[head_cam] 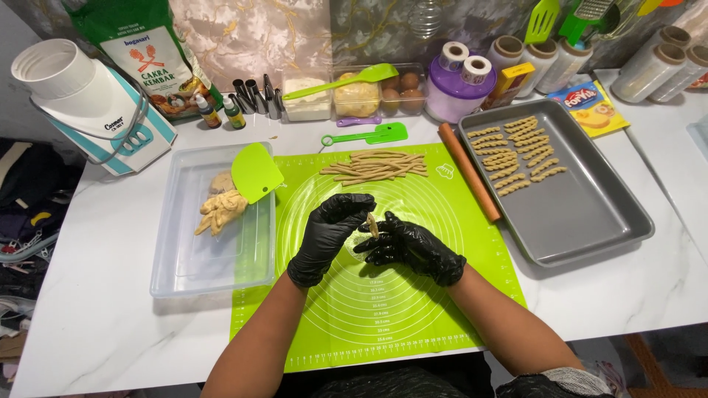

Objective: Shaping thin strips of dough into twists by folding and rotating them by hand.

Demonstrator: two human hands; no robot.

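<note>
Above the green baking mat (413,309), the two black-gloved hands meet. The left hand (328,232) and the right hand (413,247) are both pinched with the fingertips on one small strip of dough (372,225), which stands almost upright between them. Farther on the mat lies a pile of dough strips (376,166). To the right, a grey tray (582,214) holds twisted pieces (516,153). To the left, a clear tub (184,258) holds a lump of dough (220,210) and a green scraper (256,173).
</note>
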